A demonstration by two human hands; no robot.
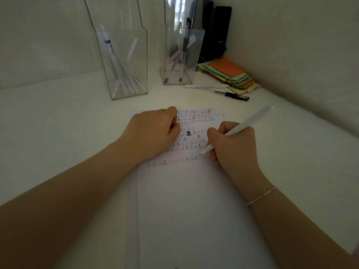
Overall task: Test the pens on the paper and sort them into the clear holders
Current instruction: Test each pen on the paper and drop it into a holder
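Note:
My right hand (234,147) grips a white pen (246,124) with its tip down on the sheet of paper (194,200), at the end of a row of small marks. Curled into a loose fist, my left hand (155,133) rests on the upper left of the paper and holds nothing. Two clear holders stand at the back. The left holder (126,61) contains several white pens. In the right holder (181,55) are several pens of mixed colours. A white pen (206,86) and a black pen (233,95) lie loose on the table.
A stack of coloured paper notes (229,74) lies at the back right against the wall. Dark objects (215,33) stand behind the right holder. The white table (58,123) meets walls at the back and along the right side.

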